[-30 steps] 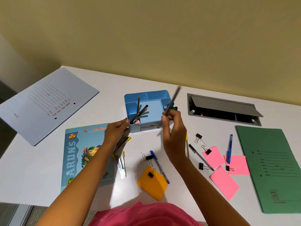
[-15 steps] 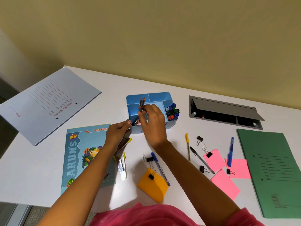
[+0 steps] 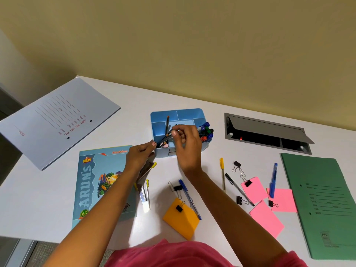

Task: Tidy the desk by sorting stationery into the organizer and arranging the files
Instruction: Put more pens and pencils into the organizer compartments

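The blue organizer stands mid-desk. An upright pencil sits in its left compartment and markers fill the right one. My right hand hovers over the front of the organizer, thumb and curled fingers pinching a dark pencil that leans in the front-left compartment. My left hand touches the organizer's front-left corner and grips a bundle of pens against the desk. A grey-blue file lies far left and a green file far right.
A blue "Arun's" book lies under my left forearm. Loose on the desk: a yellow pen, a black pen, two blue pens, an orange note pad, pink notes, several binder clips. An open cable hatch sits behind.
My right hand carried a pencil from above the organizer's right side to its front-left compartment and lowered it in. The left hand stayed put with its bundle.
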Tool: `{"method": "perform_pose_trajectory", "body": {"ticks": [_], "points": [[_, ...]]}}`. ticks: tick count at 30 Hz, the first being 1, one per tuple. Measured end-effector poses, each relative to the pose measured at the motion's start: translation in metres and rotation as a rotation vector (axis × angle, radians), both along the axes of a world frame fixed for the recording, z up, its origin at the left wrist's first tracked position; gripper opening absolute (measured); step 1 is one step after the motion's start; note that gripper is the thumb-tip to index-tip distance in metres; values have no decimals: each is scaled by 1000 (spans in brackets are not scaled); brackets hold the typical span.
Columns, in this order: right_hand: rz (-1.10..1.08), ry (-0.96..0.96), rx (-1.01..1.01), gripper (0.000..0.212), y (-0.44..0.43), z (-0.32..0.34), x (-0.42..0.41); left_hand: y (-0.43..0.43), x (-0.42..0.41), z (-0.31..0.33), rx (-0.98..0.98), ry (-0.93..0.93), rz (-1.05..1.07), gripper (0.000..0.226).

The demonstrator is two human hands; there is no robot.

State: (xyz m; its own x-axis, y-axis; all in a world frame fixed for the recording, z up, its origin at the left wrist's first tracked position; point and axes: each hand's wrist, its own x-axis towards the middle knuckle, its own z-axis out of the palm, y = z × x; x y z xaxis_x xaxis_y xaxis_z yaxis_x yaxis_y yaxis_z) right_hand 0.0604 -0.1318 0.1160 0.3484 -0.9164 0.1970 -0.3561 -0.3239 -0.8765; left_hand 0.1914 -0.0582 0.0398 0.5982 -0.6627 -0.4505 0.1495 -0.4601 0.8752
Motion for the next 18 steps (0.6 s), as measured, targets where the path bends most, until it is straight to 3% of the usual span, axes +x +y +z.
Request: {"method": "perform_pose_trajectory", "body": {"ticks": [7,11,15,18], "points": [[101,43,-76,15,-5,5,10,0,1,-2,-17,13,6,31],[59,-77,34,48,-6,0,12,-1,-1,1,-20,14,14,36],[159,33,266,97,-7,-16,10,0,-1,2,-22,6,-13,36],[308,98,360,103,-4,-29,11,1,0,2,-38,31,-5,30]]}}
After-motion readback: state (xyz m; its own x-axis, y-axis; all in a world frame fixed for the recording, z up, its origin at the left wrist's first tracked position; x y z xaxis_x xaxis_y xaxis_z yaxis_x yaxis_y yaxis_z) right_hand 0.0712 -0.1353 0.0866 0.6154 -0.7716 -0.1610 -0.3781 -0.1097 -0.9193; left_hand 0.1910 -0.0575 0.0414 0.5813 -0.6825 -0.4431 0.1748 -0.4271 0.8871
